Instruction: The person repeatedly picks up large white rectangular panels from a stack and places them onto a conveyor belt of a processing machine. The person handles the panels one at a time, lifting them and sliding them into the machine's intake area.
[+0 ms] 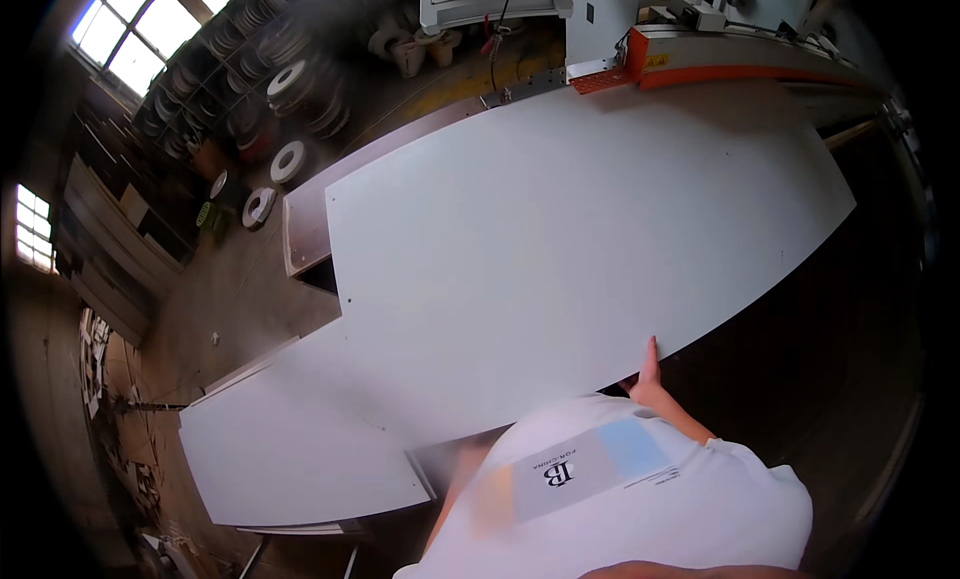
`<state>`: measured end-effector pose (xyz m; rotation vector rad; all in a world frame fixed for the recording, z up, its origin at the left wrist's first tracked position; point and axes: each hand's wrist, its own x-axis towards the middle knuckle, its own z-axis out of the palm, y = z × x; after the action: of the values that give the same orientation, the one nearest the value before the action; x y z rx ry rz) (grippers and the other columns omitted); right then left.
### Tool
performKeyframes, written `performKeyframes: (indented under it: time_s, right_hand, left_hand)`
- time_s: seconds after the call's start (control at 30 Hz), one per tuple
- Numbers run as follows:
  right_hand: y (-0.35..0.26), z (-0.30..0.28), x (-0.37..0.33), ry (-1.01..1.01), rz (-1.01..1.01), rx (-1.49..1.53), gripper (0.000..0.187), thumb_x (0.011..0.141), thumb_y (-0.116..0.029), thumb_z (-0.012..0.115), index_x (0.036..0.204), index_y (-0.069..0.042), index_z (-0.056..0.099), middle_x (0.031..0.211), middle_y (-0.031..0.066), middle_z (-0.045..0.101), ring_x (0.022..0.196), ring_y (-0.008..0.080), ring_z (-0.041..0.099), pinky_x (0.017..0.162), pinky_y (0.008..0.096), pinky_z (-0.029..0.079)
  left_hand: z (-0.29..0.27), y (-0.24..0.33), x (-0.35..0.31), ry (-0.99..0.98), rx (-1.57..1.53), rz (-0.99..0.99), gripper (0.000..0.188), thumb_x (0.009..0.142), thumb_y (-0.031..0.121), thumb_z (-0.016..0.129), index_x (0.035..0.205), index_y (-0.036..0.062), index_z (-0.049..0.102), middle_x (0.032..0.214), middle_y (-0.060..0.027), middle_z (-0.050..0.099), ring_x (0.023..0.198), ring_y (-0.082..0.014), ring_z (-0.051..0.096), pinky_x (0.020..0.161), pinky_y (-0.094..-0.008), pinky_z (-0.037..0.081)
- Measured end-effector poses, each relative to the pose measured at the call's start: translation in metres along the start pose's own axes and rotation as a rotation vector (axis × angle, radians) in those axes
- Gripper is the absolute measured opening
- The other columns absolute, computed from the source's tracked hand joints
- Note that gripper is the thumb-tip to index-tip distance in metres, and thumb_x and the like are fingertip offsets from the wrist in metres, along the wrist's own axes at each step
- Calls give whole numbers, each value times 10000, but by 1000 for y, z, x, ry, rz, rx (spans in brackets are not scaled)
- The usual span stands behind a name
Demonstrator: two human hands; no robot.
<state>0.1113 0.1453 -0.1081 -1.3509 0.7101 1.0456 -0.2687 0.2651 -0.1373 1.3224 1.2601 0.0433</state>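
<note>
A large white panel [560,249] lies flat across the middle, with small dark holes near its edges. My right hand [647,379] is at its near edge, thumb laid on the top face and fingers curled beneath, partly hidden by the board. My left forearm [457,486] reaches up beside my white shirt toward the same near edge. The left hand itself is blurred and mostly hidden at the panel's edge, so its fingers do not show. A second white panel [300,449] lies at the lower left, its upper right part under or against the large one.
An orange-trimmed machine [740,69] spans the panel's far right side. A table [305,229] shows past the panel's left end. Rolls of edge banding [287,163] lie on the floor, with racks of more rolls [240,59] behind. Boards [110,249] lean at the left wall.
</note>
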Motion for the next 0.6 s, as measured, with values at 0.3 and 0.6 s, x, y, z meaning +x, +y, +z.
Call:
performKeyframes:
  time_s: [0.3,0.6]
  right_hand:
    - [80,23,-19,-249,120,-129,746,809,-741,539,1303,-184,492,1255,51,543,1125,251,511,984,504,389]
    - [145,55,-34,-480,168,-363,687,880,-617,569,1352,-130,458,1309,121,515,1173,276,511,1013,455,419]
  left_hand:
    - [-95,-281,-35,389,345,160,367,818,289,766,1000,-20,685,909,-151,709,886,-201,663,781,-356,532]
    - [-150,-319,-16,360,-142,-148,286,812,221,744,930,-34,689,811,-128,706,745,-181,659,665,-341,531]
